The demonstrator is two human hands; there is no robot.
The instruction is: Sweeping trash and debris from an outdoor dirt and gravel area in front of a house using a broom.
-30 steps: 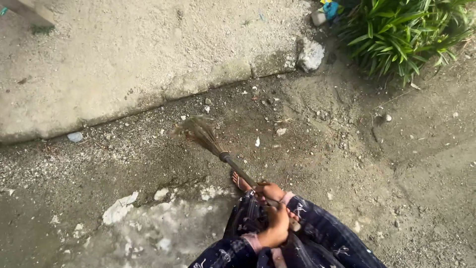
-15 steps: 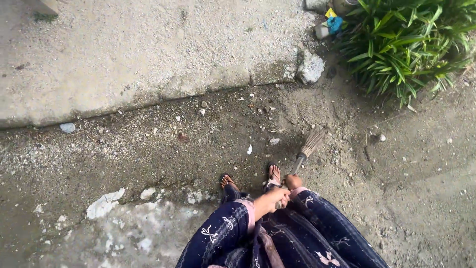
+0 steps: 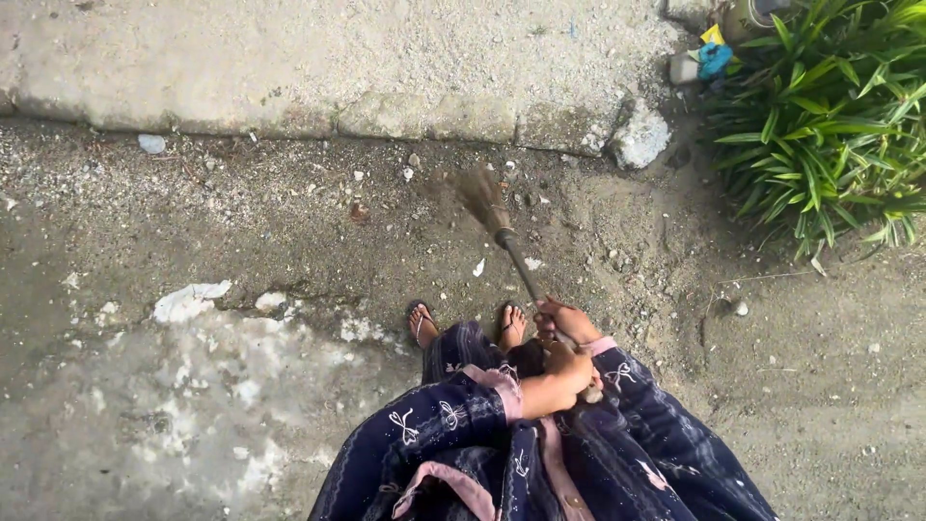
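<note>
The person is holding a short broom (image 3: 502,236) with both hands: the right hand (image 3: 569,320) is gripping the dark handle further down, fingers wrapped around it, and the left hand (image 3: 567,371) is clamped on the handle's upper end. The bristle head is blurring over the dirt just below the concrete slab's edge (image 3: 424,121), apparently touching the ground. Small stones (image 3: 410,166) and white scraps are lying near the bristles. A hard stroke could be flicking grit onto the sandalled feet (image 3: 468,326), or catching the bristles on the slab edge.
</note>
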